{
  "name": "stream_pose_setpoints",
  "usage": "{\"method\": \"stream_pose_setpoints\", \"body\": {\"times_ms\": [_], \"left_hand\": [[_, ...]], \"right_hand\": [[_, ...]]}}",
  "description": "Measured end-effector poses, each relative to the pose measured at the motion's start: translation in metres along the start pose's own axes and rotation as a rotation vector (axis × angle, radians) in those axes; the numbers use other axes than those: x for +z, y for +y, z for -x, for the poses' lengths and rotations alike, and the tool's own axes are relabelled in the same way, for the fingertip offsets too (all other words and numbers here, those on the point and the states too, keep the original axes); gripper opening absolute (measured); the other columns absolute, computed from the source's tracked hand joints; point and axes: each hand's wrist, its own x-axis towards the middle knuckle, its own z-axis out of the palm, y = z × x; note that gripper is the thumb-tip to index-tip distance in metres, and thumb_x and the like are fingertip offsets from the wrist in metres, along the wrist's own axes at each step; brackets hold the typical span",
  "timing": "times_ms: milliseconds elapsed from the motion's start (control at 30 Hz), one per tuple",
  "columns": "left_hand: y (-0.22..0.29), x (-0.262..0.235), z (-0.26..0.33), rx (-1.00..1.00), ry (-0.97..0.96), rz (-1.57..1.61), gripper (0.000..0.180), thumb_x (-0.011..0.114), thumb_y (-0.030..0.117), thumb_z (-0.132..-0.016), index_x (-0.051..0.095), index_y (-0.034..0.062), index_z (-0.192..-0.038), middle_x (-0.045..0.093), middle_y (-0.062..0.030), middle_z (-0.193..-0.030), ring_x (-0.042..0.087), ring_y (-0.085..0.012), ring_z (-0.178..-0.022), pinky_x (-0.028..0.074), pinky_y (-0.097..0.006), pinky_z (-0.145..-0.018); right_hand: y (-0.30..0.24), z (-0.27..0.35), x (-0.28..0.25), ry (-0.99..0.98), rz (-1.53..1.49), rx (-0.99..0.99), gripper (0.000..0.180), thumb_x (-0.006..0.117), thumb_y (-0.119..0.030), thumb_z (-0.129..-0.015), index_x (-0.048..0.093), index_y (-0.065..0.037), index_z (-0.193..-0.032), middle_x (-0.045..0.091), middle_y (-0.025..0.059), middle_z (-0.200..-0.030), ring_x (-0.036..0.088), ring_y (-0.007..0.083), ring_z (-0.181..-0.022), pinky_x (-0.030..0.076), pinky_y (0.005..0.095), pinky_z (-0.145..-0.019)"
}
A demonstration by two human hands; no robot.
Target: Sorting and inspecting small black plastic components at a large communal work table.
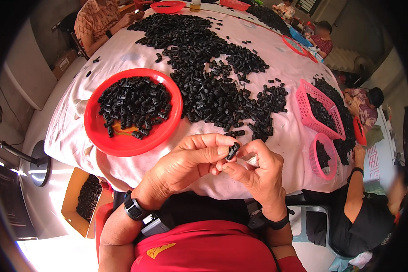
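My left hand pinches a small black plastic piece, short and tube-like, between its thumb and fingers. It is tilted, over the table's near edge. My right hand meets it there, fingers curled and thumb bent in close to the piece. Something whitish shows among the right fingers; its kind is too small to tell. Just beyond my hands spreads a large heap of similar black pieces. A round red tray to the left holds a pile of the same pieces.
The table has a pale pink cloth. At right stand a pink basket and a pink bowl with black pieces. A cardboard box of dark pieces sits low at left. Several other people sit around the table, one close at right.
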Motion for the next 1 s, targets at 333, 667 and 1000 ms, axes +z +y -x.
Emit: {"method": "stream_pose_setpoints", "body": {"times_ms": [333,667,1000], "left_hand": [[-0.003,-0.004,-0.001,0.005,0.005,-0.037,0.028,0.063,0.014,-0.094,0.063,0.0044,-0.121,0.068,-0.0006,-0.102,0.06,-0.0066,-0.082,0.046,-0.021,-0.069],[0.035,-0.014,0.006,0.24,0.257,-0.095,0.02,0.062,0.016,-0.094,0.063,0.0082,-0.113,0.065,0.0005,-0.092,0.058,-0.0077,-0.076,0.045,-0.023,-0.069],[0.091,-0.058,0.041,0.493,0.857,-0.962,0.02,0.064,0.013,-0.09,0.066,0.0026,-0.107,0.064,0.0026,-0.082,0.057,-0.0045,-0.07,0.045,-0.02,-0.062]], "right_hand": [[0.0,-0.003,0.004,-0.043,0.176,-0.056,0.037,0.082,-0.034,-0.078,0.06,-0.005,-0.08,0.067,0.0099,-0.07,0.067,0.0214,-0.057,0.05,0.0308,-0.049],[0.004,-0.001,0.003,0.013,0.114,0.017,0.03,0.079,-0.024,-0.082,0.058,-0.004,-0.075,0.064,0.0092,-0.062,0.061,0.0176,-0.049,0.046,0.029,-0.046],[0.024,-0.007,0.002,0.052,0.131,0.123,0.022,0.075,-0.014,-0.085,0.059,-0.001,-0.078,0.061,0.0087,-0.06,0.056,0.0129,-0.049,0.043,0.0278,-0.047]]}}
